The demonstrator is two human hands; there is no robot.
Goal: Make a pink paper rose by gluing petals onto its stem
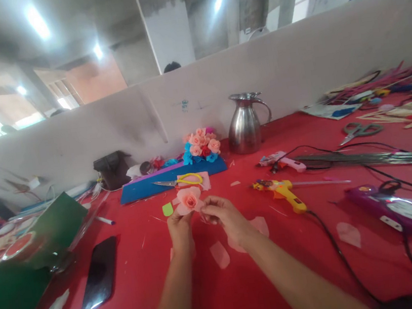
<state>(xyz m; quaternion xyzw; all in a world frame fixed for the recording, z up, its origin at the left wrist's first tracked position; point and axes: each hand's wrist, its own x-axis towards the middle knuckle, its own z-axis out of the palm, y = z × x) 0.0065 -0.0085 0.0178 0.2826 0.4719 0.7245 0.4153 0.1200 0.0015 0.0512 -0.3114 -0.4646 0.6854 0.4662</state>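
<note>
Above the red table [247,281], my left hand [180,227] pinches the base of a pink paper rose [189,199] and holds it upright. My right hand [224,213] is closed beside it, fingertips at the flower's lower right petals; whether it grips a petal I cannot make out. Loose pink petal pieces [220,254] lie on the table under my hands.
Yellow-handled scissors [179,181] rest on blue foam sheets [164,183] beside a bunch of finished paper flowers [201,146]. A steel jug [245,123], two glue guns [282,191] with cables, a black phone [100,271], a green sheet [23,272] and grey scissors [358,129] surround the work spot.
</note>
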